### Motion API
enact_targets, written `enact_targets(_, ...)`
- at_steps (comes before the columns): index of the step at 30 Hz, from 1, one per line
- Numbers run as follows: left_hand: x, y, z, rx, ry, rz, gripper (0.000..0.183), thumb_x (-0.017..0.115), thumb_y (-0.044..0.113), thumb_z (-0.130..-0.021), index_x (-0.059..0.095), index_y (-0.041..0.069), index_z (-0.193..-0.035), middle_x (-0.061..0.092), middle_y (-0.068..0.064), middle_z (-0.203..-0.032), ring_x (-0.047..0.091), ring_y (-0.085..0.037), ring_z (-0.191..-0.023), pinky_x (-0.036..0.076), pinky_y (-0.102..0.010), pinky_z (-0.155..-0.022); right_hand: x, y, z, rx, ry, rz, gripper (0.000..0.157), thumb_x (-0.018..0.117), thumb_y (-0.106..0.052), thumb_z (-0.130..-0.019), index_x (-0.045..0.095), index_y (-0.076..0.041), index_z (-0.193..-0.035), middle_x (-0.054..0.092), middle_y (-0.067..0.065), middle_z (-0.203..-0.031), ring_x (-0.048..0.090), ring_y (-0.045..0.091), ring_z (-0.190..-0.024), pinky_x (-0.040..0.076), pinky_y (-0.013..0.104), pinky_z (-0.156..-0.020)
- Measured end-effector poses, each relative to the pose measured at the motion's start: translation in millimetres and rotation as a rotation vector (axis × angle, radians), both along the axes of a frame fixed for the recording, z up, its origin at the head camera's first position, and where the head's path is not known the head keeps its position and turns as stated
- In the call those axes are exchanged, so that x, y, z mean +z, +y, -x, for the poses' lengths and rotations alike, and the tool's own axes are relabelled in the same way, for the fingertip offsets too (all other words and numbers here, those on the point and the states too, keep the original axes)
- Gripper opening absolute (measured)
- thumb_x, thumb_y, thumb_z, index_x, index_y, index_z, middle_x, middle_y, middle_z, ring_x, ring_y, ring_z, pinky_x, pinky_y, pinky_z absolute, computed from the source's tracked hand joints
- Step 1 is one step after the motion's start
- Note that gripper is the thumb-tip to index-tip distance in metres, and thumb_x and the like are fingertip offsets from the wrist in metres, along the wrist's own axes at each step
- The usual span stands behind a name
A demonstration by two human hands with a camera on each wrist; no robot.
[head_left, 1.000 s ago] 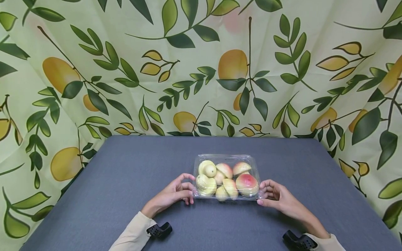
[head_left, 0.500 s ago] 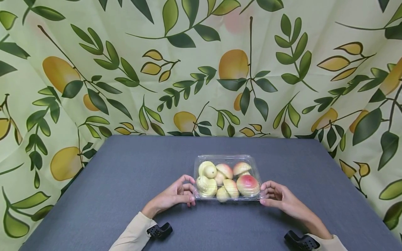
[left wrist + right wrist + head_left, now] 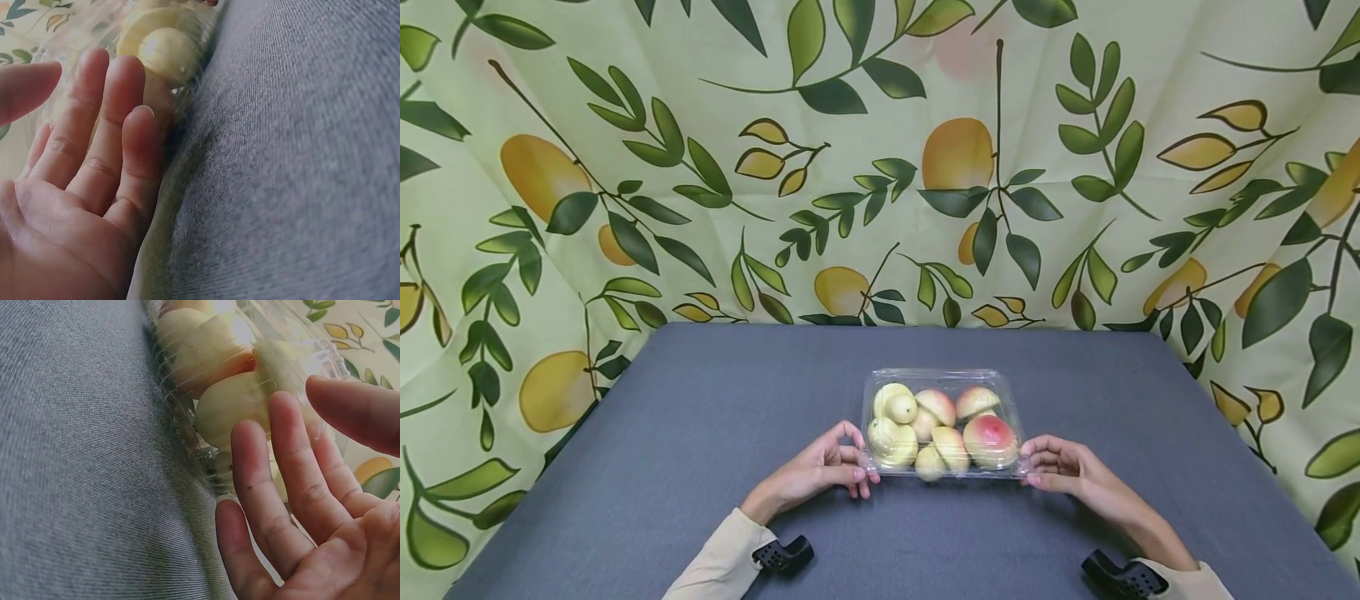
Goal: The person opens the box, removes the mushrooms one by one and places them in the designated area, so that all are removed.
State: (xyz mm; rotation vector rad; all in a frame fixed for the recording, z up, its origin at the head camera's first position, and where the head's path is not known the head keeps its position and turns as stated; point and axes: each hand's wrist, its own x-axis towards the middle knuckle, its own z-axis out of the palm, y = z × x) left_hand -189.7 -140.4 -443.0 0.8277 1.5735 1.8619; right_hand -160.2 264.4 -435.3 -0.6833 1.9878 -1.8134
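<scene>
A clear plastic clamshell box (image 3: pixel 938 377) rests on the table, holding several pale yellow and pink-red fruits that look like peaches. One with a red blush (image 3: pixel 990 440) lies at its near right, and a pale yellow fruit (image 3: pixel 892 442) at its near left. My left hand (image 3: pixel 820 467) is at the box's near left corner, fingers extended and slightly bent. At the opposite near corner is my right hand (image 3: pixel 1078 475), its fingertips at the plastic. Both wrist views show the palms, with each thumb apart from the fingers; exact fingertip contact is hard to make out.
A blue-grey cloth (image 3: pixel 737 375) covers the table. Behind and at both sides hangs a pale curtain (image 3: pixel 880 250) printed with leaves and orange fruit. A black wrist device (image 3: pixel 782 553) sits on the left sleeve, another black device (image 3: pixel 1123 575) on the right.
My left hand has shifted slightly right and toward me along the box corner. My right hand has moved a little right and toward me. The box has stayed almost in place.
</scene>
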Motion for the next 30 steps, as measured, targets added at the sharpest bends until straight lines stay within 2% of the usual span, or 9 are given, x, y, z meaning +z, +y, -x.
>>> enact_targets(5,-0.2,1.6,-0.4,-0.022,-0.023,-0.036,0.025,0.052,-0.005,-0.096,0.034,0.006,-0.109,0.072,-0.005,-0.099,0.071,-0.012,-0.081,0.055,-0.023,-0.071,-2.0,-0.2,1.3,0.023,-0.005,0.050,0.021,0.046,0.003,-0.100,0.055,-0.008,-0.117,0.072,-0.006,-0.105,0.069,0.007,-0.099,0.054,0.021,-0.084)
enact_targets(13,1.3,2.3,-2.3,-0.078,-0.052,-0.047,0.021,0.043,0.000,-0.102,0.025,-0.001,-0.113,0.069,-0.006,-0.104,0.070,-0.014,-0.085,0.055,-0.025,-0.074,-3.4,-2.0,0.1,0.001,-0.028,0.077,0.021,0.046,0.002,-0.101,0.058,-0.010,-0.113,0.073,-0.006,-0.102,0.069,0.005,-0.096,0.054,0.020,-0.085)
enact_targets(16,1.4,2.8,-3.3,-0.084,-0.044,-0.069,0.018,0.041,0.000,-0.103,0.026,0.000,-0.113,0.067,-0.021,-0.107,0.071,-0.015,-0.087,0.055,-0.024,-0.075,-3.7,-2.8,0.0,-0.009,-0.030,0.083,0.021,0.047,0.003,-0.100,0.058,-0.010,-0.113,0.073,-0.006,-0.101,0.069,0.005,-0.095,0.054,0.019,-0.084)
enact_targets(18,1.7,3.2,-3.9,-0.086,-0.037,-0.080,0.016,0.040,-0.001,-0.103,0.027,0.001,-0.113,0.062,-0.037,-0.108,0.071,-0.015,-0.088,0.055,-0.024,-0.075,-3.3,-3.0,-0.2,-0.016,-0.032,0.081,0.021,0.047,0.002,-0.100,0.058,-0.010,-0.113,0.073,-0.006,-0.101,0.070,0.005,-0.094,0.054,0.019,-0.084)
enact_targets(21,1.8,4.1,-4.3,-0.076,-0.028,-0.079,0.015,0.040,-0.002,-0.103,0.029,0.003,-0.112,0.052,-0.052,-0.110,0.072,-0.015,-0.088,0.055,-0.024,-0.075,-2.8,-3.2,-0.3,-0.024,-0.033,0.074,0.020,0.047,0.002,-0.101,0.058,-0.010,-0.113,0.074,-0.006,-0.101,0.070,0.006,-0.094,0.054,0.020,-0.085)
enact_targets(25,1.0,5.0,-4.3,-0.061,-0.033,-0.072,0.015,0.040,-0.002,-0.102,0.030,0.003,-0.111,0.044,-0.059,-0.110,0.072,-0.014,-0.088,0.056,-0.024,-0.074,-2.2,-3.2,-0.4,-0.022,-0.024,0.067,0.021,0.046,0.002,-0.101,0.058,-0.009,-0.114,0.075,-0.005,-0.100,0.071,0.006,-0.094,0.054,0.019,-0.086)
enact_targets(30,0.1,4.6,-4.1,-0.051,-0.047,-0.047,0.013,0.040,0.001,-0.104,0.031,0.006,-0.111,0.041,-0.061,-0.114,0.072,-0.015,-0.091,0.056,-0.025,-0.075,0.4,-4.4,-1.4,-0.045,-0.028,0.023,0.016,0.046,-0.002,-0.102,0.056,-0.004,-0.114,0.075,-0.002,-0.099,0.071,0.008,-0.093,0.053,0.019,-0.087)
